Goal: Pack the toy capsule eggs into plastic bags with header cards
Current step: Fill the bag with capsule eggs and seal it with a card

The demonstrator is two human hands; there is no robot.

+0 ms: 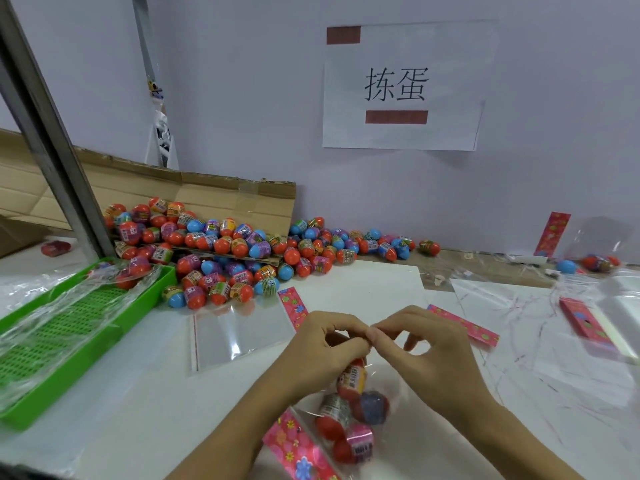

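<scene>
Nearest, a filled plastic bag (349, 410) lies on the white bench (138, 393) under both hands, with a pink flowered header card (298, 448) at its near end. Four capsule eggs (353, 379) show through the film, red with printed bands, one half bluish. The left hand (322, 355) and right hand (429, 351) meet above the bag's far end, fingers (349, 341) curled and pinching the bag's mouth between thumbs and fingertips.

Just beyond lies one empty bag (239, 330) with its own card (293, 306) at the far side, and one loose card (464, 329) to the right. A green tray (69, 344) holding clear film sits at left. On the right are a stack of bags (512, 306) and a pink card bundle (585, 323).

Farther back, a heap of loose eggs (221, 251), too many to count, spills from a flattened cardboard box (221, 199) along the wall. One paper sign (401, 88) hangs above.
</scene>
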